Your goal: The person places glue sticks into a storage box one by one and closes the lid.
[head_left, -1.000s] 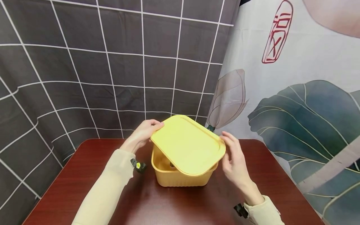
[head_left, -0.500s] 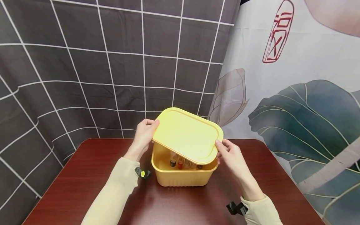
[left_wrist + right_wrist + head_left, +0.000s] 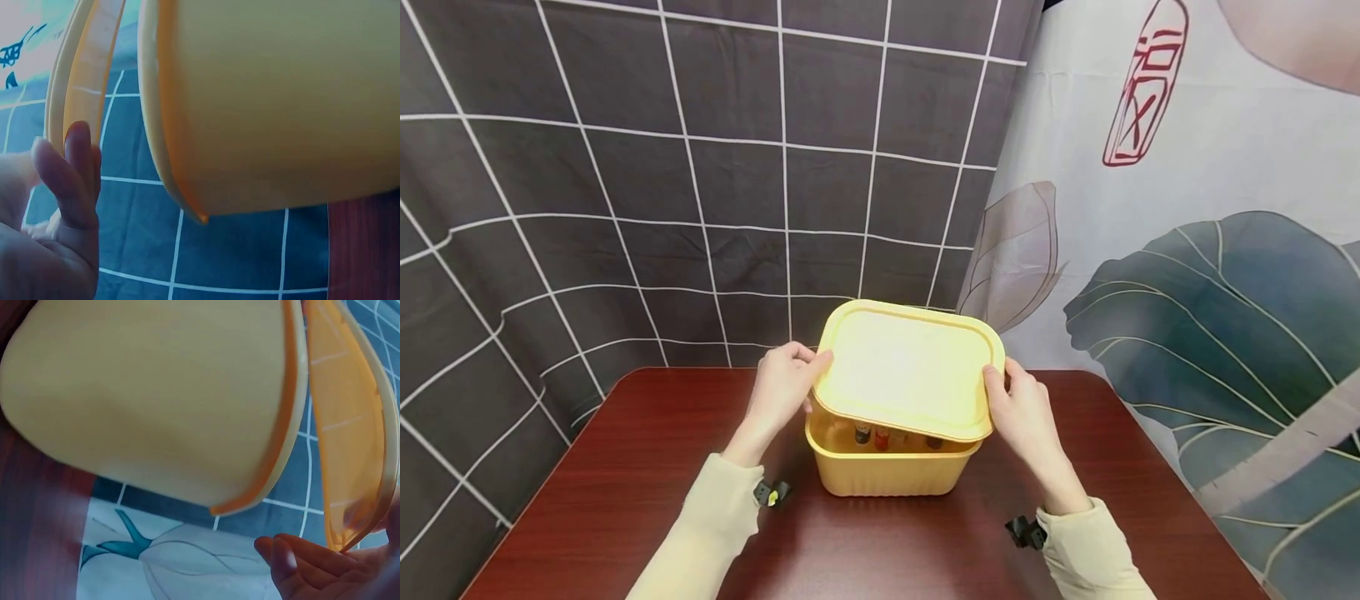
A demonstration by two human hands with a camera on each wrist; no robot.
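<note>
A yellow lid (image 3: 910, 367) with rounded corners is held tilted above a yellow plastic box (image 3: 891, 475). My left hand (image 3: 782, 387) pinches the lid's left edge, thumb on top and fingers beneath. On the opposite edge, my right hand (image 3: 1022, 417) grips it the same way. Both wrist views show a gap between the lid (image 3: 84, 75) and the rim of the box (image 3: 156, 394). Through the front opening, several small bottle-like items with dark and red parts (image 3: 882, 439) show inside; the lid hides their upper portions.
The box stands on a dark red wooden table (image 3: 677, 467). Behind it hangs a dark grey cloth with a white grid (image 3: 722, 192). A white cloth printed with leaves (image 3: 1217, 308) hangs at the right.
My right hand has taken hold of the lid's right edge. The lid has turned from a slant to nearly square with the box, and items inside have come into sight.
</note>
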